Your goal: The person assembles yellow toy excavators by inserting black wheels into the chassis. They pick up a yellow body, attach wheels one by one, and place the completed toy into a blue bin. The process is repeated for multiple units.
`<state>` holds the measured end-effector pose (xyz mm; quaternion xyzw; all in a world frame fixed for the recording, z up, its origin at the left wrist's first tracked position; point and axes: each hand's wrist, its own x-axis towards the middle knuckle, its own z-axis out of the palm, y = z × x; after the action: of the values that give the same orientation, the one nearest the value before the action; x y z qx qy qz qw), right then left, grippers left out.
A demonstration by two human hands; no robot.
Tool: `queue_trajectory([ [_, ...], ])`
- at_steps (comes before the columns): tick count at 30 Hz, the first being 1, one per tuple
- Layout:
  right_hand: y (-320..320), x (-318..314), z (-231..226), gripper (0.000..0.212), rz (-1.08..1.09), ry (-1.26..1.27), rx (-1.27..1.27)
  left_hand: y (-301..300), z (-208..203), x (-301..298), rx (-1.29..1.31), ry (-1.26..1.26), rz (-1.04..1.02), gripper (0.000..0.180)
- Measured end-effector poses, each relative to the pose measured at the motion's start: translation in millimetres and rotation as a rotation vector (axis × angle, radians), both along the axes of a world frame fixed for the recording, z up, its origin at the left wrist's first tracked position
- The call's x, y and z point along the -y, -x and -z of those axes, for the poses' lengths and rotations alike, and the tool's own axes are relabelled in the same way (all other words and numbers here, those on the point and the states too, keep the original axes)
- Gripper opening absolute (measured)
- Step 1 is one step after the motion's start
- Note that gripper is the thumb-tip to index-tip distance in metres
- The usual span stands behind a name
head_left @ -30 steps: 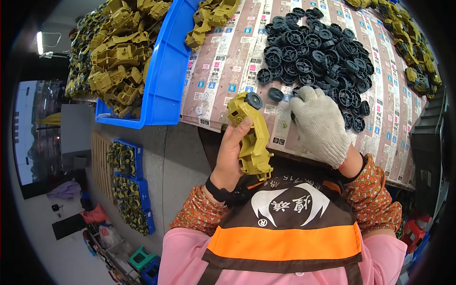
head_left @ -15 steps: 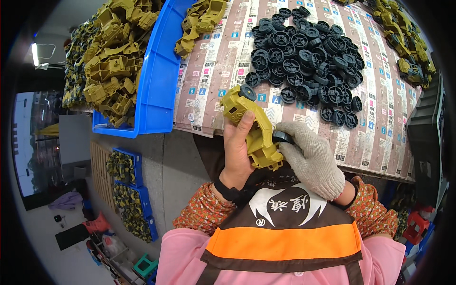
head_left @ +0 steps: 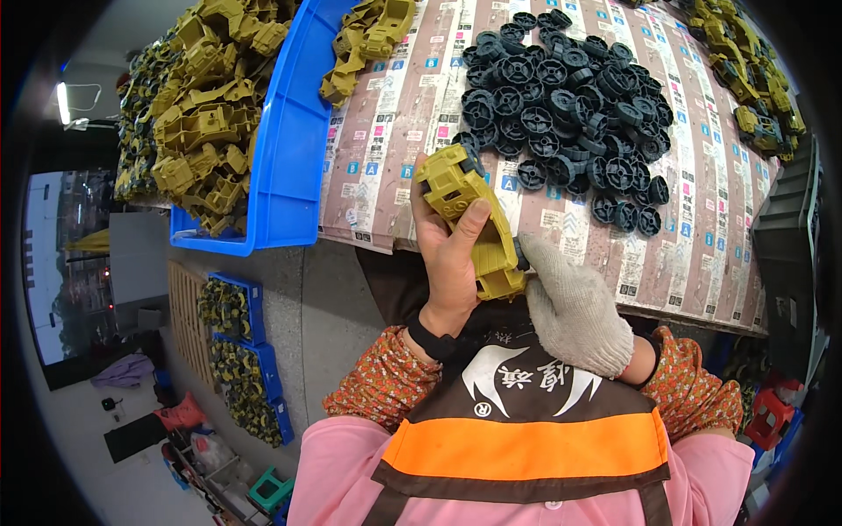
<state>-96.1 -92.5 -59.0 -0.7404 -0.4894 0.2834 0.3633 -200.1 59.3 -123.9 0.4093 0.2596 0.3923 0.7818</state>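
Over the near edge of the table, my bare left hand (head_left: 449,272) grips a mustard-yellow toy truck body (head_left: 481,209), its thumb lying across the side. A black wheel sits at the truck's far end, partly hidden. In a pale knitted glove, my right hand (head_left: 581,317) holds a black toy wheel (head_left: 523,255) against the truck's right side, near its lower end. Glove and truck cover most of that wheel, so I cannot tell how far it is seated. Just beyond my hands lies a heap of loose black wheels (head_left: 561,110).
At the left, a blue crate (head_left: 294,149) is heaped with yellow truck bodies (head_left: 206,127). More bodies (head_left: 373,39) lie beside it on the paper-covered table (head_left: 377,188). Yellow trucks with black wheels (head_left: 745,74) line the far right. Filled blue crates (head_left: 266,368) stand on the floor, left.
The truck has rolled in my left hand, showing more of its outer side. My right hand has moved slightly down and right, and its wheel is now mostly hidden.
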Motion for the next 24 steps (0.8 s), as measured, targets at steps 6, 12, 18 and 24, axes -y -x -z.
queue_trajectory([
  [6, -3, -1, 23, 0.051, 0.062, -0.156, -0.036, -11, 1, 5, 0.032, 0.026, -0.026, 0.088],
  [12, -8, -6, 22, 0.051, 0.160, -0.030, -0.438, -24, -3, 18, -0.001, -0.243, -0.113, 0.094],
  [18, -21, 0, 26, 0.068, 0.106, 0.019, -0.324, -44, -23, 21, 0.054, -0.446, 0.057, 0.102],
  [24, -39, 0, 12, 0.082, 0.179, -0.084, -0.592, -40, -46, 3, 0.190, 0.183, 0.319, 0.081],
])
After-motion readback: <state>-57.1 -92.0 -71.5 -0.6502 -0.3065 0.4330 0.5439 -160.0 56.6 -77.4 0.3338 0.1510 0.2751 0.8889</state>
